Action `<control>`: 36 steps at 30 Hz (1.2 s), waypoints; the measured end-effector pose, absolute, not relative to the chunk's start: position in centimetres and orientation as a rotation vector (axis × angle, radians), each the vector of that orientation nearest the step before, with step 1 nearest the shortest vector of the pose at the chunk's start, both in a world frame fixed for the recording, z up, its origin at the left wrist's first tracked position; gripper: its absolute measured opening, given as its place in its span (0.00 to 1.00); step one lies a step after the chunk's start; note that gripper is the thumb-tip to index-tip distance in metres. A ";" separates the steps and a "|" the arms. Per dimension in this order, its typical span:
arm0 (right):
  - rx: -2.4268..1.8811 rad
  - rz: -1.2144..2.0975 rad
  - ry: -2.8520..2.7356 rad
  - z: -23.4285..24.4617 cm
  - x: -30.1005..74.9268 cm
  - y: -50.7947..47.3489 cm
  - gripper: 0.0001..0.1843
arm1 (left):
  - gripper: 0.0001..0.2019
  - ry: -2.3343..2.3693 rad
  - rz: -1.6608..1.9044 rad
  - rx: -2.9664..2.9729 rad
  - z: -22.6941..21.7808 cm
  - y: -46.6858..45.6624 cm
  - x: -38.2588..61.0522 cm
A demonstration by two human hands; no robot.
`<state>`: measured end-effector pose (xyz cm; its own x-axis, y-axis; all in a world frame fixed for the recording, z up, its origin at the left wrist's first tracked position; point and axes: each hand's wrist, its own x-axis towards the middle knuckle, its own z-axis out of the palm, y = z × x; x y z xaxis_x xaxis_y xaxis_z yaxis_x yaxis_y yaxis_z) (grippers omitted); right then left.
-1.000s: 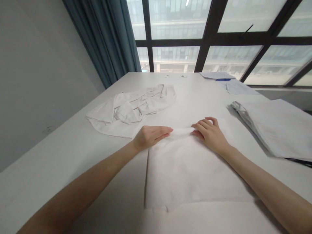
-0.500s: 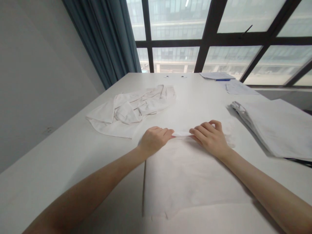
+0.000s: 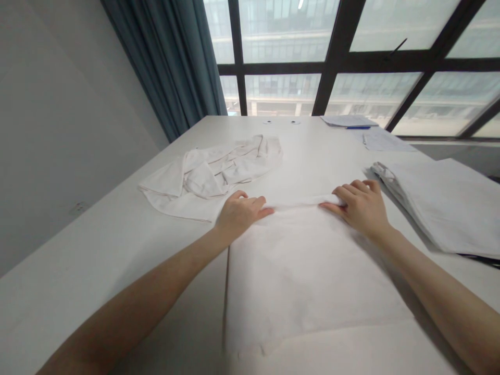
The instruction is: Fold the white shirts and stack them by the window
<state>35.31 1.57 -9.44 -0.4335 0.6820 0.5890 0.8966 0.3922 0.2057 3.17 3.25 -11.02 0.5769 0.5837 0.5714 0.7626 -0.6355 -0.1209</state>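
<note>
A white cloth (image 3: 308, 276) lies spread in front of me, its left edge straight and its near edge a bit uneven. My left hand (image 3: 242, 213) pinches the far left part of its far edge, thumb beneath and fingers curled over. At the right end of that same edge, my right hand (image 3: 361, 205) grips the fabric between thumb and fingers. Between the two hands the far edge forms a narrow rolled or folded band. What kind of garment or sheet it is, I cannot tell.
A crumpled white cloth (image 3: 211, 174) with thin reddish edges lies farther back on the left. To the right sits a stack of folded white fabric (image 3: 449, 203). Papers (image 3: 347, 121) and a blue pen (image 3: 358, 127) rest at the far right of the white table (image 3: 156, 245).
My hands have spread farther apart along the far edge, the right one going right and slightly away, the left a little left. The edge between them is now longer and straighter.
</note>
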 end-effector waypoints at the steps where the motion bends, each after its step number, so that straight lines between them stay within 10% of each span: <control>1: -1.360 -0.701 -2.242 -9.5 35.5 1.6 0.24 | 0.24 -1.108 -0.712 -2.464 -11.0 3.4 3.0; 28: -1.211 -0.300 -2.125 -11.2 37.0 2.1 0.18 | 0.31 -1.592 -0.594 -2.501 -11.0 4.1 2.0; 36: -1.215 -0.034 -1.952 -11.4 37.1 2.2 0.16 | 0.29 -1.824 -1.059 -2.537 -11.9 5.1 0.9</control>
